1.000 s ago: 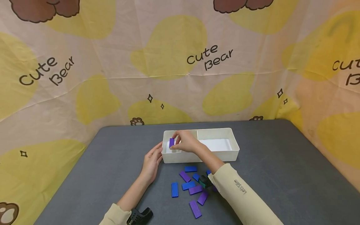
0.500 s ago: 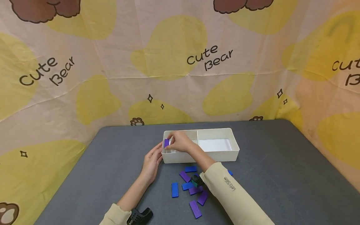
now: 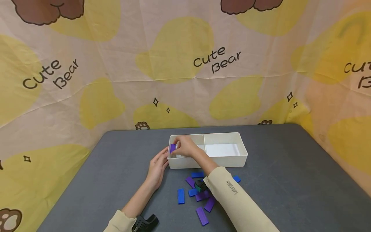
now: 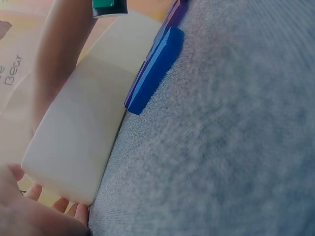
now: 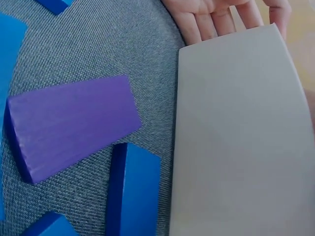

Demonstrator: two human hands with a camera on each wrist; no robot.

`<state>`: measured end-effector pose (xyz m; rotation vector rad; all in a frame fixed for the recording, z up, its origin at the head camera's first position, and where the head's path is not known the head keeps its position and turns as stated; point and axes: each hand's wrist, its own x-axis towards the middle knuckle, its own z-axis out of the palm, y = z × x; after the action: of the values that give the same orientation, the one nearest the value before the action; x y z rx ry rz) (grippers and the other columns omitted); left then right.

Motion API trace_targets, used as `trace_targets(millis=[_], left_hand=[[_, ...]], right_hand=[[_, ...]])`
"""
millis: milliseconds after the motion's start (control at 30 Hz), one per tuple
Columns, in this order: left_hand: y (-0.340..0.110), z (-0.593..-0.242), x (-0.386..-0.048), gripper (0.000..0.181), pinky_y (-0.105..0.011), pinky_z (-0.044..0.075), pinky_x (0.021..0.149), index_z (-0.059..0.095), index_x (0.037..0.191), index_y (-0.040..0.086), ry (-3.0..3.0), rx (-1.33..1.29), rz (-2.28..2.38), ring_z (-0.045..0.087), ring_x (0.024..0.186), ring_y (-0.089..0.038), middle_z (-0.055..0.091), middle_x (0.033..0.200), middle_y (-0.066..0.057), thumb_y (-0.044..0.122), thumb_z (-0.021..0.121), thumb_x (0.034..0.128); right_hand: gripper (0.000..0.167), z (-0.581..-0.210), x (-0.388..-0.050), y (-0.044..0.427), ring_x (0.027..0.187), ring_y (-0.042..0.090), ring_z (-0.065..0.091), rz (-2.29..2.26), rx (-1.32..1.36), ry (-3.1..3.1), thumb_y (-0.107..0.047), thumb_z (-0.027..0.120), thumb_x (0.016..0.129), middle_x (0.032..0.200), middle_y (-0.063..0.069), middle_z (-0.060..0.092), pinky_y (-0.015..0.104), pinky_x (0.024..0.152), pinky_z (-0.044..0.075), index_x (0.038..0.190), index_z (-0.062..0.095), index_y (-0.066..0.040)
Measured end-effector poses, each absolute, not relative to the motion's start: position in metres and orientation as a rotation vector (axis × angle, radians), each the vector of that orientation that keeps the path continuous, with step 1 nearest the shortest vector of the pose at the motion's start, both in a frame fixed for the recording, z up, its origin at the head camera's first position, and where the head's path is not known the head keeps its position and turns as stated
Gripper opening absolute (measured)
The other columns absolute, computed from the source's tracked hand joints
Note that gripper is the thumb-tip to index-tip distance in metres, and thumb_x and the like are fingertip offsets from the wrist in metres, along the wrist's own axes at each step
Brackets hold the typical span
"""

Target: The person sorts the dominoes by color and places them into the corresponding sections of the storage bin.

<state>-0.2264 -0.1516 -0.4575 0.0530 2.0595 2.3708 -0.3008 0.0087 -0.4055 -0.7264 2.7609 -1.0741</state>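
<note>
In the head view a white two-compartment box (image 3: 226, 160) stands on the table. The right hand (image 3: 186, 146) reaches into its left compartment and pinches a purple block (image 3: 172, 148) upright near the left end wall. With fingers extended, the left hand (image 3: 156, 169) rests against the box's left end. The left wrist view shows the left hand's fingertips (image 4: 61, 204) touching the end of the box (image 4: 83, 118). From the right wrist the box's side (image 5: 241, 132) hides the right hand; the left hand (image 5: 221, 17) shows at its far end.
Several blue and purple blocks lie on the dark table (image 3: 290, 180) in front of the box, among them a blue one (image 3: 181, 196) and a purple one (image 3: 202, 216). The right sleeve (image 3: 237, 199) covers part of that group. A patterned cloth (image 3: 174, 48) hangs behind the table.
The right hand has moved left inside the compartment with the purple block, up to the left end wall, and then stayed nearly still. The left hand holds its place at the box.
</note>
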Motion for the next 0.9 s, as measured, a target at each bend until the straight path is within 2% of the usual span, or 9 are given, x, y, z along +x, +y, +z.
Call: trace_targets(millis=[200,367,467,633,900], left_hand=[[-0.1512,-0.4578,-0.2268,0.052,-0.05,0.032,0.125,0.042,0.159,-0.004,2.044,0.065,2.376,0.042,0.151,-0.038,0.04,0.165,-0.024,0.017,0.047,0.1105],[-0.1516,-0.4578,-0.2269,0.053,-0.054,0.03,0.126,0.042,0.159,-0.004,2.047,0.067,2.371,0.042,0.151,-0.039,0.039,0.165,-0.024,0.018,0.047,0.1109],[-0.1519,-0.4579,-0.2273,0.052,-0.051,0.032,0.126,0.042,0.159,-0.004,2.044,0.07,2.374,0.042,0.151,-0.038,0.04,0.165,-0.024,0.017,0.047,0.1111],[-0.152,-0.458,-0.2278,0.052,-0.048,0.034,0.125,0.041,0.159,-0.005,2.049,0.083,2.376,0.042,0.15,-0.038,0.04,0.164,-0.025,0.016,0.046,0.1113],[-0.1527,-0.4588,-0.2274,0.051,-0.039,0.039,0.121,0.042,0.159,-0.004,2.049,0.081,2.369,0.044,0.149,-0.037,0.041,0.165,-0.023,0.016,0.045,0.1113]], right_hand=[[0.04,-0.4073,-0.3023,0.0084,0.068,0.011,0.051,-1.031,-0.661,2.779,-0.019,0.091,0.082,0.081,0.002,0.062,0.021,0.058,0.039,0.112,0.071,-0.003],[0.039,-0.4071,-0.3018,0.008,0.076,0.016,0.052,-0.98,-0.652,2.807,-0.023,0.093,0.08,0.099,0.009,0.071,0.024,0.064,0.042,0.109,0.072,-0.006],[0.038,-0.407,-0.3015,0.0076,0.085,0.018,0.054,-0.946,-0.647,2.816,-0.025,0.094,0.08,0.11,0.011,0.073,0.027,0.071,0.045,0.107,0.073,-0.007],[0.038,-0.4075,-0.3027,0.0065,0.092,0.02,0.056,-0.879,-0.627,2.832,-0.029,0.094,0.08,0.117,0.01,0.073,0.03,0.077,0.047,0.106,0.074,-0.011],[0.037,-0.407,-0.3026,0.0053,0.092,0.02,0.056,-0.808,-0.589,2.839,-0.031,0.093,0.081,0.118,0.008,0.073,0.03,0.074,0.046,0.107,0.073,-0.014]])
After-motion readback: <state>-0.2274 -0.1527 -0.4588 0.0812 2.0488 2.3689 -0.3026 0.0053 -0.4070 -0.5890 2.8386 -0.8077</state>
